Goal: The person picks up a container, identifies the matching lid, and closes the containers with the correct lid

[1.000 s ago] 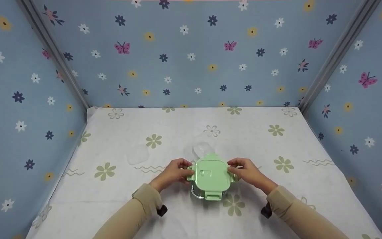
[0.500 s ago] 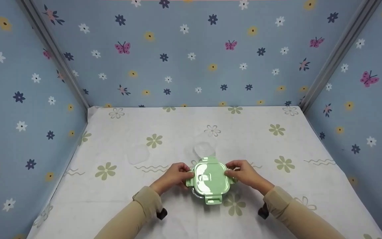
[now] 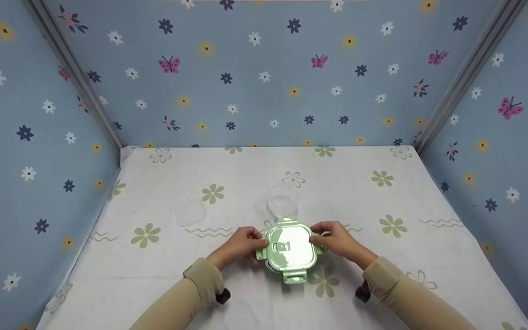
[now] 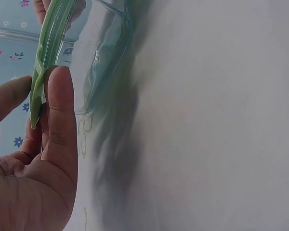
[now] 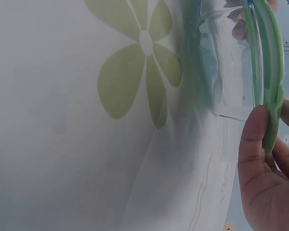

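A green plastic lid with flaps on its four sides lies over a clear glass food container. My left hand pinches the lid's left flap, thumb on one face and forefinger on the other, as the left wrist view shows. On the opposite side my right hand pinches the right flap in the same way. Both side flaps stick outward, and so does the near one. In the head view the lid covers most of the glass; whether it sits fully on the rim I cannot tell.
Just beyond the container lies a clear, see-through object, hard to make out. A flat clear piece lies to the left on the flowered white tablecloth. Blue patterned walls stand at the back and both sides.
The lid has shifted slightly toward me and its tilt has changed, so glare now covers its top. My hands have moved a little with it, keeping hold of the side flaps.
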A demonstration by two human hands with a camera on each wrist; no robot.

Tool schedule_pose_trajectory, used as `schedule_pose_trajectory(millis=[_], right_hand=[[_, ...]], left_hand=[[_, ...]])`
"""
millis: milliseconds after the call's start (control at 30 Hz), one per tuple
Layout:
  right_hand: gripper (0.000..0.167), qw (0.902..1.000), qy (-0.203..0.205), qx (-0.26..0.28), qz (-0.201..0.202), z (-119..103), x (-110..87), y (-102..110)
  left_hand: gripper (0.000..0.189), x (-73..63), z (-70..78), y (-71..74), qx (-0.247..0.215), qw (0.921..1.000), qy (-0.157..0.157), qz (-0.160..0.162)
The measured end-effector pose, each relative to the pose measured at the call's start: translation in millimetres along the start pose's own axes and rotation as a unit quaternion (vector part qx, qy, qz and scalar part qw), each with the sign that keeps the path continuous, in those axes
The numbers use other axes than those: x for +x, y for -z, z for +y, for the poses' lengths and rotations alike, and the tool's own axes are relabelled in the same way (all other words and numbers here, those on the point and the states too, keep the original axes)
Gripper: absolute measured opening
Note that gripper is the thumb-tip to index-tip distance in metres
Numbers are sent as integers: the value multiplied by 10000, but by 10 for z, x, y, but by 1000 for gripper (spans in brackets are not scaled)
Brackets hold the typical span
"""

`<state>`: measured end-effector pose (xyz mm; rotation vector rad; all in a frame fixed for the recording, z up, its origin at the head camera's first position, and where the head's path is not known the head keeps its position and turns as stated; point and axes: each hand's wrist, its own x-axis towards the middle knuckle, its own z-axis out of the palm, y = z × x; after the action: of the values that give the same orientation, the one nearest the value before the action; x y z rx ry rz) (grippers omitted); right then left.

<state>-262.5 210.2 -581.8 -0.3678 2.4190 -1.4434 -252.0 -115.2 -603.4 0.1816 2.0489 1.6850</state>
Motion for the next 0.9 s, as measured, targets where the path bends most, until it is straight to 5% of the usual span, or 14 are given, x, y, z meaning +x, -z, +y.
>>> schedule_pose_trajectory(millis=[900], right_hand=[[35, 9999, 2, 0, 126, 26, -21, -66]], left_hand=[[26, -10, 7, -12, 126, 9998, -99, 127]])
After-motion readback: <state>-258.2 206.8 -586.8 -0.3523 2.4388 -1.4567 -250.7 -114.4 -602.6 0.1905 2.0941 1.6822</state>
